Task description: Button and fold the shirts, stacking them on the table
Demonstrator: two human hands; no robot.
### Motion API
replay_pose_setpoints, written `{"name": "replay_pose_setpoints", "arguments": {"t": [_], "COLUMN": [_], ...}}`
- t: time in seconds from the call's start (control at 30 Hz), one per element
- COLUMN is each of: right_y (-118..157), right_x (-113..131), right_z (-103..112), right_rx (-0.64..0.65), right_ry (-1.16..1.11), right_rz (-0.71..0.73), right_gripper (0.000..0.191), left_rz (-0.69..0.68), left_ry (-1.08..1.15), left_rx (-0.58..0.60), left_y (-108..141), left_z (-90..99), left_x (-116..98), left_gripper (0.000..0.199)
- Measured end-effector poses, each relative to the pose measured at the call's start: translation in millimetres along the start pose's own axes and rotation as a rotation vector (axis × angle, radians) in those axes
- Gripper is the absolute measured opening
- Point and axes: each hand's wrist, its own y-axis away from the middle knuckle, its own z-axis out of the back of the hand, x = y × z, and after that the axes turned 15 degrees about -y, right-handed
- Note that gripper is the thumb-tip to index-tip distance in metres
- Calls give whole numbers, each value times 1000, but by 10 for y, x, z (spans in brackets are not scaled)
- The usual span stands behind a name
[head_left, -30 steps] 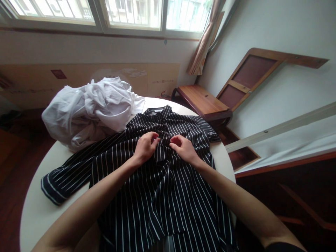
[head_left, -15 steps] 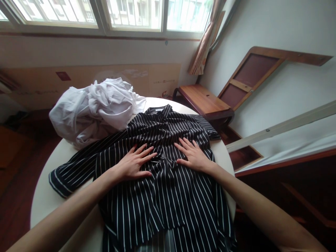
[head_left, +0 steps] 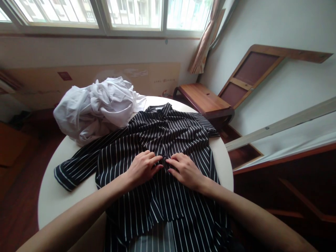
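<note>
Cloth (head_left: 97, 105), white and loosely heaped, sits at the far left of a round, pale table (head_left: 55, 196), close against a dark shirt (head_left: 178, 196) with thin white stripes. Beyond the table are a window (head_left: 133, 14) with bars outside, a tan panel (head_left: 165, 71) along the wall below it, and a gathered curtain (head_left: 204, 45) at its right end. A wooden bench (head_left: 202, 98) stands just past the far right edge, with a wooden frame (head_left: 256, 66) holding reddish panels tilted against the wall.

Both bare forearms reach in from the lower corners and converge on the middle of the shirt. The left hand (head_left: 143, 166) and right hand (head_left: 187, 171) face each other, backs up, fingers bent, thumbs and fingertips drawn near one another at the front edge. They touch the fabric there; whether they pinch it firmly cannot be told.

The shirt lies across the table, its long axis running away from the person: collar (head_left: 160, 108) toward the window, hem nearest the person. One sleeve (head_left: 78, 168) slants out to the lower left, cuff on the tabletop.
</note>
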Motion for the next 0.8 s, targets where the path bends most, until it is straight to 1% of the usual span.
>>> {"name": "replay_pose_setpoints", "arguments": {"t": [0.07, 0.13, 0.2, 0.27, 0.33, 0.4, 0.43, 0.53, 0.63, 0.7, 0.8], "right_y": [72, 130, 146, 102, -2, -138, -208, -373, -445, -453, -438], "right_x": [85, 120, 120, 95, 58, 22, 9, -10, -15, -26, -57], "right_z": [-43, -64, -65, -51, -29, -10, -7, -27, -70, -87, -79], "right_rx": [48, 91, 97, 31, -81, -169, -191, -171, -107, -91, -126], "right_ry": [-3, -24, -81, -157, -213, -215, -192, -66, 34, 37, -79], "right_rz": [16, 40, 42, -15, -121, -228, -275, -371, -411, -418, -416], "right_gripper": [28, 28, 26, 22, 17, 15, 16, 23, 18, 14, 16], "left_rz": [0, 16, 46, 61, 49, 25, 19, 30, 71, 100, 181], "left_ry": [22, 44, 75, 96, 88, 70, 66, 77, 86, 81, 62], "left_rx": [38, 57, 64, 67, 66, 70, 75, 87, 82, 75, 40], "left_y": [-5, -10, -23, -41, -60, -75, -79, -88, -95, -102, -129], "left_z": [-28, -49, -57, -52, -42, -35, -35, -44, -55, -47, -5], "left_x": [-51, -56, -46, -40, -45, -53, -55, -48, -31, -35, -80], "left_gripper": [28, 27, 31, 32, 28, 24, 24, 29, 31, 31, 30]}}
